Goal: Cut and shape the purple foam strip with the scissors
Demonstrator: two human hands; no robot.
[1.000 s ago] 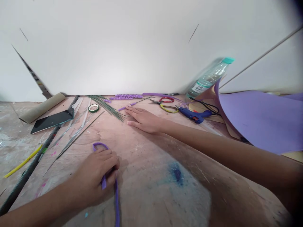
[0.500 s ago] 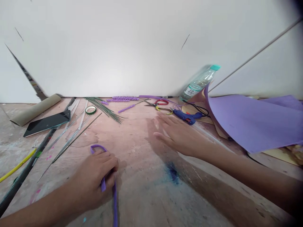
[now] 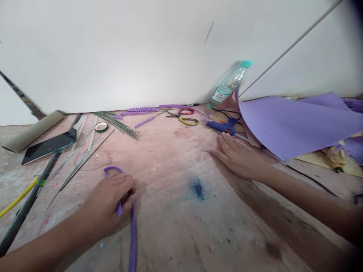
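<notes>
A narrow purple strip (image 3: 132, 238) loops up over the fingers of my left hand (image 3: 110, 194), which is closed on it at the left of the table. One end of the strip hangs down toward the near edge. My right hand (image 3: 236, 155) rests low over the table with its fingers spread and nothing in them. Just beyond its fingertips lies a blue glue gun (image 3: 224, 125). Scissors (image 3: 183, 116) with a red and a yellow handle lie left of the glue gun.
A large purple sheet (image 3: 300, 124) curls at the right, beside a leaning bottle (image 3: 227, 87). Purple beaded stems (image 3: 141, 110), green wires (image 3: 121, 126), a green tape roll (image 3: 101, 127), a phone (image 3: 49, 145) and a cardboard tube (image 3: 34, 132) lie at the back and left.
My right hand has moved right and a little nearer, away from the scissors, uncovering the yellow handle. My left hand keeps its hold on the strip. The view has shifted slightly.
</notes>
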